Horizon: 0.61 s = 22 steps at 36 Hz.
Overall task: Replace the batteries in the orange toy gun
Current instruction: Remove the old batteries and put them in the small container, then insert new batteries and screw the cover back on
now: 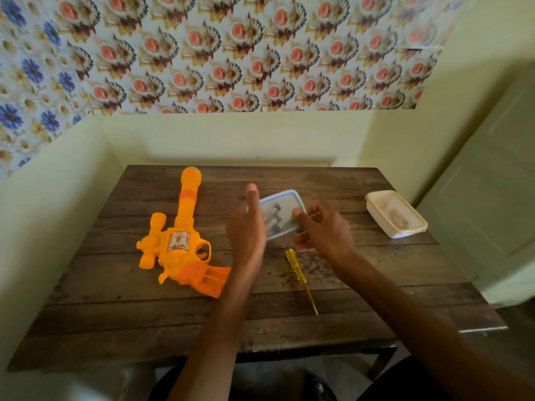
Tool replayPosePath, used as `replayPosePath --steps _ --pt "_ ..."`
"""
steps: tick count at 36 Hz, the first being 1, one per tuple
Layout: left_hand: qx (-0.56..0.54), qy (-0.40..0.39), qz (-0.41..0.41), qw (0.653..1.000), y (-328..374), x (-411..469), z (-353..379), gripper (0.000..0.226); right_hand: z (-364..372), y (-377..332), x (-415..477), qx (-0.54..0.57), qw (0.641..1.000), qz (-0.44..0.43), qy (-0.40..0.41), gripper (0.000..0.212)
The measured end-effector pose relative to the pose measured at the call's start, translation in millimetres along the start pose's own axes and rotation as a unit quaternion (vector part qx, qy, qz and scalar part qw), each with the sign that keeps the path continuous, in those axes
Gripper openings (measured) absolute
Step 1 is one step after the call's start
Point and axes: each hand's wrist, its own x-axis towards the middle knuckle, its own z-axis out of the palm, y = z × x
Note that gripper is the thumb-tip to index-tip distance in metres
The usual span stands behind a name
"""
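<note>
"On the tabletop point(115, 314) right now, how far along are you?"

"Early to middle, I'd judge. The orange toy gun point(179, 241) lies flat at the left, barrel pointing away from me, with neither of my hands on it. Its grip point(202, 277) shows dark slots at the near end. That may be the battery bay standing open, but I can't make that out for sure."

"And your hands?"

"Both are at the clear box with the blue-rimmed lid point(285, 202), held just above the middle of the tabletop. My right hand point(327, 230) pinches its right edge, with the thumb on top and the fingers curled beneath. My left hand point(246, 230) stands against its left side with the thumb straight up. Its fingers are hidden behind the box, so I can't tell whether they grip it."

"Batteries?"

"A few batteries point(275, 219) show through the lid, which seems to be on. The yellow-handled screwdriver point(295, 264) lies just in front of the box, untouched. A white lidded tub point(395, 214) sits well apart at the right."

"So what's left?"

"As I see it, opening the box, loading the cells into the grip and closing it up."
</note>
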Motion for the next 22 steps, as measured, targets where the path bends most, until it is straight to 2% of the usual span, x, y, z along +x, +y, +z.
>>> replayPosePath --steps 2,4,8,11,14,17,22 --pt "-0.010 -0.036 0.014 0.999 -3 1 3 0.057 -5 3 4 0.021 1.000 0.012 0.001 0.019" --pt "-0.027 -0.062 0.026 0.997 -11 4 7 0.057 -11 2 10 0.055 0.998 0.037 0.008 0.021" --pt "-0.077 -0.119 0.034 0.989 -24 15 14 0.030 -20 -1 24 0.107 0.991 0.074 0.012 0.025" --pt "-0.185 -0.165 0.000 0.969 -23 18 18 0.018 -21 6 39 0.126 0.988 0.082 0.039 0.017" --pt "-0.227 -0.118 -0.013 0.967 -25 21 21 0.033 -20 14 64 0.147 0.979 0.114 0.083 0.015" --pt "-0.187 -0.047 0.007 0.981 -31 25 21 0.016 -19 18 99 0.131 0.974 0.155 0.102 0.016" --pt "-0.203 -0.056 0.007 0.977 -37 31 18 0.016 -13 23 147 0.158 0.957 0.215 0.116 0.030"
